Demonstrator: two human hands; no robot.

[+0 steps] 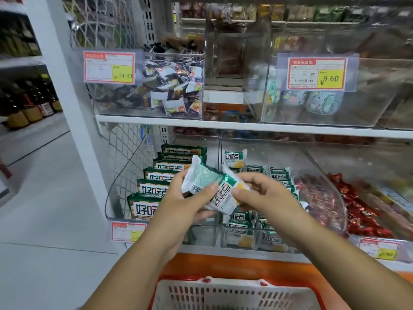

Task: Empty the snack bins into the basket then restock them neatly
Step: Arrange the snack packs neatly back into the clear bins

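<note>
**Snack time over the basket [223, 285]**

Head cam: your left hand [185, 199] grips a green-white snack pack [201, 176] straight above the basket. Your right hand [266, 193] pinches a second pack [225, 199], touching the first. The clear bin [237, 239] sits above the basket too, behind both hands.

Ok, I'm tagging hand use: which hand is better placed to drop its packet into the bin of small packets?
Right, probably: the right hand pinches the printed packet directly before that bin, while the left hand grips the barcode packet farther left, before the long packs.
</note>
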